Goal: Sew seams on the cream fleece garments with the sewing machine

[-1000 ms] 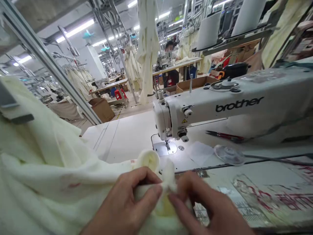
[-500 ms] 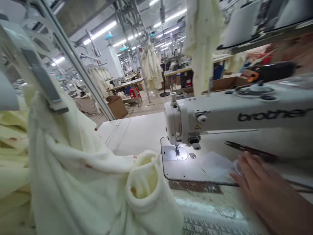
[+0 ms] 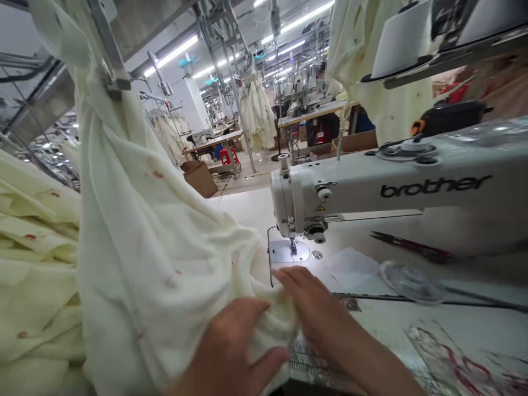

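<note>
A cream garment [image 3: 165, 242] with small reddish spots hangs from a clip at the upper left and drapes down to the sewing machine table. At its lower right is a round, thick-edged opening. My left hand [image 3: 233, 344] is at the near side of this opening, thumb and fingers on the cloth, slightly blurred. From the right, my right hand [image 3: 317, 308] grips the opening's far edge, its fingertips curled over the rim. Just beyond my fingers are the needle plate [image 3: 284, 251] and presser foot of a white sewing machine [image 3: 396, 192].
Red-handled thread snips [image 3: 412, 246] lie under the machine arm, near a thin white scrap [image 3: 355, 268] and a clear round plastic piece [image 3: 412, 281]. More cream cloth [image 3: 39, 264] hangs at left. Thread cones [image 3: 402, 41] stand upper right. A person sits at a machine beyond.
My right hand has moved left from beside the snips and clear plastic piece onto the garment's opening. My left hand has come into view there. The hanging garment has shifted.
</note>
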Demonstrator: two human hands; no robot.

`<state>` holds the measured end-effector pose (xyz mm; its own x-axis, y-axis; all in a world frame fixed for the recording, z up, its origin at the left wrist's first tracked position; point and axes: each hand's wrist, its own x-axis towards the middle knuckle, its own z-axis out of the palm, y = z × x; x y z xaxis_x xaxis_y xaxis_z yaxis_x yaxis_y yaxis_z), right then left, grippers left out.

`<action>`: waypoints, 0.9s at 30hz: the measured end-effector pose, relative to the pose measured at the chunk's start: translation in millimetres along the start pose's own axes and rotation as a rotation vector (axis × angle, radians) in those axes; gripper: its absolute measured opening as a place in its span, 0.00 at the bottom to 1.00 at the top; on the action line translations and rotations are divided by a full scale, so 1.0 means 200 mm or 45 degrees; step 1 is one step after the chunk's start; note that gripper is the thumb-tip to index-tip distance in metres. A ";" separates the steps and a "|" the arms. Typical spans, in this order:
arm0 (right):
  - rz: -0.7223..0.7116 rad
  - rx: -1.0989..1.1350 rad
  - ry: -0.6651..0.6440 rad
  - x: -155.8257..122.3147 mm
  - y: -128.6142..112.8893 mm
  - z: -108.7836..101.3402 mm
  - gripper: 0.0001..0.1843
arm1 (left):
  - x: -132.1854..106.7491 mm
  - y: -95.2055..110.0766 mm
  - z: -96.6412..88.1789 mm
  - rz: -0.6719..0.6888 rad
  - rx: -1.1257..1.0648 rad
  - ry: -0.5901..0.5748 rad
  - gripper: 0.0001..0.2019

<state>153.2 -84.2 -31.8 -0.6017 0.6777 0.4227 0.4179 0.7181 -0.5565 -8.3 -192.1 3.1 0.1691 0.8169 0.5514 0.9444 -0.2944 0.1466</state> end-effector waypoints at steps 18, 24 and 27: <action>-0.189 0.461 0.029 -0.05 -0.33 -0.30 0.18 | 0.12 0.08 -0.29 0.437 0.003 0.298 0.13; -0.456 0.482 0.573 0.09 -0.41 -0.21 0.13 | 0.08 0.07 -0.35 0.525 0.161 0.605 0.16; -0.481 0.634 0.687 0.15 -0.45 -0.17 0.13 | 0.11 0.07 -0.37 0.519 0.199 0.694 0.16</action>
<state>120.9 -123.1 54.1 -0.1787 0.4784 0.8598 -0.1743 0.8446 -0.5062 -11.7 -215.3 78.0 0.3916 0.2792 0.8768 0.8721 -0.4165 -0.2569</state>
